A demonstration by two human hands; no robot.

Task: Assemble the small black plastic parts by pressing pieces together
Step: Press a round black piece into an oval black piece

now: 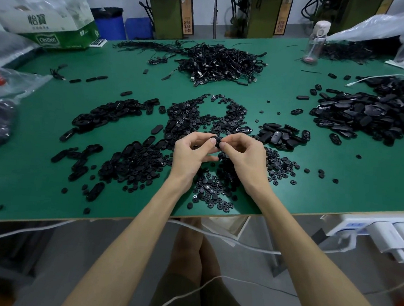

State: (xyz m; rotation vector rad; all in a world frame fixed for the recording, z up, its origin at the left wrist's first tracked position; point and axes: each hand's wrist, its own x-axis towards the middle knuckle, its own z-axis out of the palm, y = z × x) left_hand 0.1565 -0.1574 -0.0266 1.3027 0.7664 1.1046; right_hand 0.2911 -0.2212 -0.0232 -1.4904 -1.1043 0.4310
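Note:
Above the middle of the green table (336, 195), my left hand (192, 154) and my right hand (242, 157) meet fingertip to fingertip. Between them they pinch a small black plastic part (217, 142), mostly hidden by the fingers. Under and around the hands lie small round black pieces (208, 191). Oval black shells (110, 115) spread out to the left. A smaller cluster of oval parts (281, 135) lies just right of the hands.
A big heap of oval black parts (371, 112) fills the right side. Tangled black cables (221, 63) lie at the back centre. A cardboard box (58, 33), plastic bags (7, 79), a clear bottle (315, 43) and a white power strip (367, 230) ring the table.

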